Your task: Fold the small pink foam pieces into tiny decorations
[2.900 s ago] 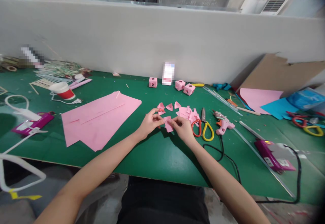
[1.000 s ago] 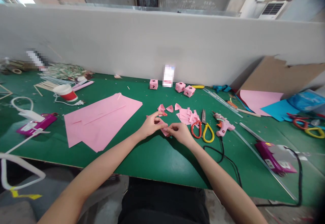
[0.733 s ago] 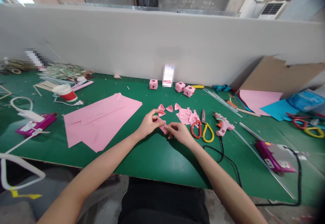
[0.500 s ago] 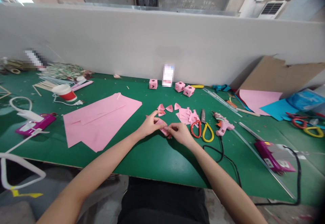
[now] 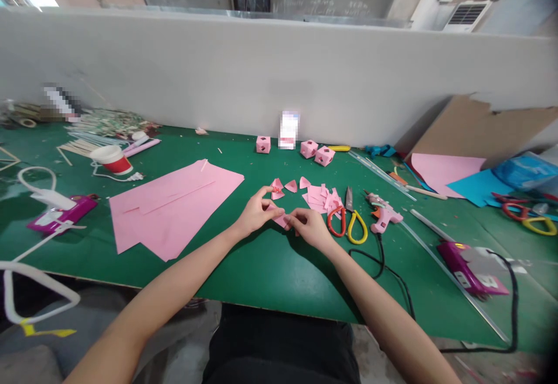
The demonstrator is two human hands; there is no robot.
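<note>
A small pink paper piece [image 5: 281,219] is held between my left hand [image 5: 260,212] and my right hand [image 5: 306,224], each pinching one side of it. Just beyond the fingers lie small folded pink pieces, one of them a pink triangle [image 5: 291,186]. Pink paper scraps [image 5: 322,198] are heaped beyond my right hand. Scissors [image 5: 349,201] with red and yellow handles rest right of the scraps, beside a pink glue gun [image 5: 385,215]. Farther back stand three pink paper cubes, one [image 5: 263,144] left of the phone and two [image 5: 309,149] to its right.
Large pink sheets [image 5: 174,210] lie to the left on the green table [image 5: 261,279]. A red and white cup [image 5: 114,160] and a purple power strip [image 5: 63,215] are farther left. Another purple power strip [image 5: 468,271] with a black cord is at the right. A phone [image 5: 289,129] leans on the partition.
The held pink piece has turned slightly and less of it shows between my fingers. Both hands have stayed in nearly the same place.
</note>
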